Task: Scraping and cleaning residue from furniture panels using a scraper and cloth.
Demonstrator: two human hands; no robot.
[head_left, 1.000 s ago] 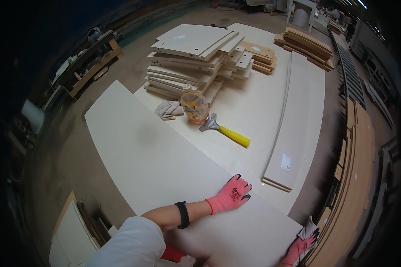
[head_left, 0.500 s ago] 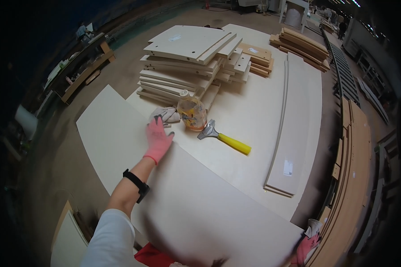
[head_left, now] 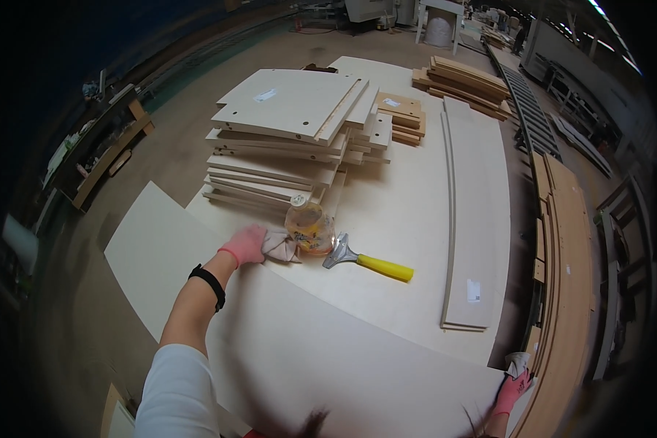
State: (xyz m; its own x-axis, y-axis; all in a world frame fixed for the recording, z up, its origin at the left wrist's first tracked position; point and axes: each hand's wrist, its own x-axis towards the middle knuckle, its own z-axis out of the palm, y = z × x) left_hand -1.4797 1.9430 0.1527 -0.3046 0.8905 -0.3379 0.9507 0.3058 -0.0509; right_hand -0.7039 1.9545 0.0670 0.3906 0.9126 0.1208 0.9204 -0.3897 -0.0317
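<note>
A large pale panel (head_left: 328,343) lies before me across the pale board (head_left: 394,212). My left hand (head_left: 247,244), in a pink glove, is at the panel's far edge, against a crumpled light cloth (head_left: 279,247); its fingers are blurred and hidden. Beside the cloth stands a clear bottle (head_left: 310,230) with a whitish cap. A scraper (head_left: 376,265) with a yellow handle and metal head lies right of the bottle. At the panel's right end my right hand (head_left: 515,390), also gloved in pink, is closed on a whitish cloth (head_left: 517,363).
Behind the bottle rises an uneven stack of pale panels (head_left: 285,109) with drilled holes. Long narrow panels (head_left: 474,219) lie on the right, with brown boards (head_left: 467,84) at the back. A roller conveyor (head_left: 529,102) and long wooden boards (head_left: 566,270) run along the right.
My left hand has moved forward along the panel's edge to the cloth, and its spread fingers no longer show. The view has shifted. My right hand remains at the right end with its cloth.
</note>
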